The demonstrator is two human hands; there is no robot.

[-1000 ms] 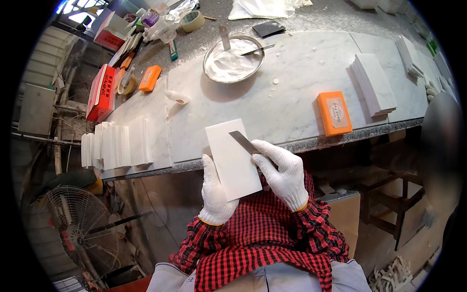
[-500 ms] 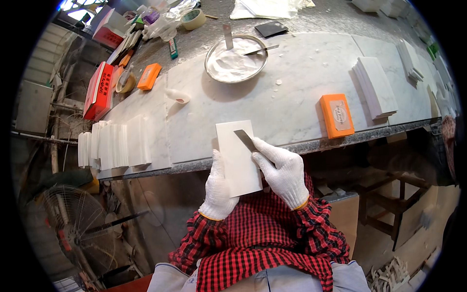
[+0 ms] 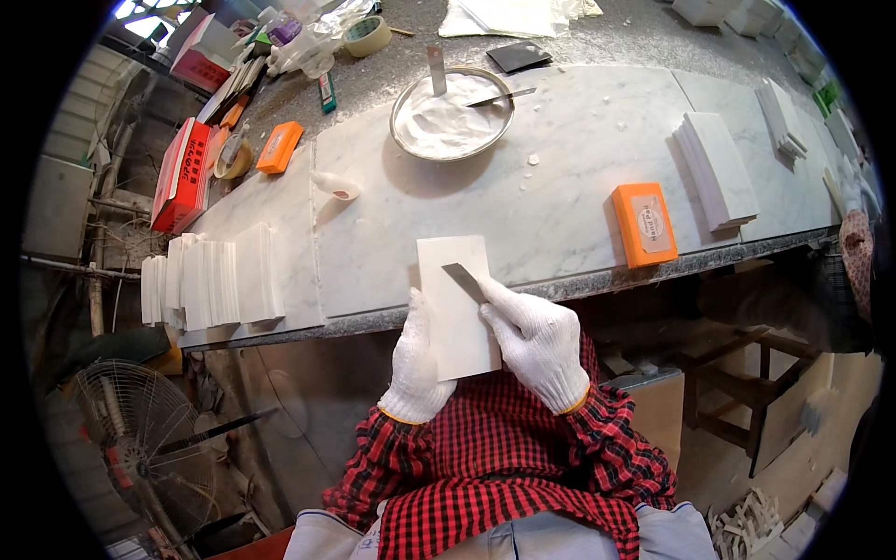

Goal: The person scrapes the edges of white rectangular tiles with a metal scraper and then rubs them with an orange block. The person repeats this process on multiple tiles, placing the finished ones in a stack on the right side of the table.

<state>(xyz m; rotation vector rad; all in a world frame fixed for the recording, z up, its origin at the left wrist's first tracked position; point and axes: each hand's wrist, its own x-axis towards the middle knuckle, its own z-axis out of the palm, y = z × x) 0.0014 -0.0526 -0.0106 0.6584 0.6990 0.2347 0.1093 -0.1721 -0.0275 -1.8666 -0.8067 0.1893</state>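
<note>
In a white knit glove, my left hand grips the left edge of a thin white rectangular tile, tilted upright before the bench's front edge. My gloved right hand is closed around a flat grey metal scraper blade. The blade lies against or just over the tile's upper face; I cannot tell whether it touches. Beyond the tile, a round metal bowl holds white paste, with a flat metal strip and a dark spatula stuck in it.
Stacks of white tiles stand at the bench's left, with another stack at right. An orange hand pad block lies near the front edge. A white tube-like piece rests left of the bowl. A wire-caged fan stands below left.
The scraper blade and my right hand have moved slightly toward me along the tile. My left hand keeps its hold, and the view has shifted a little.
</note>
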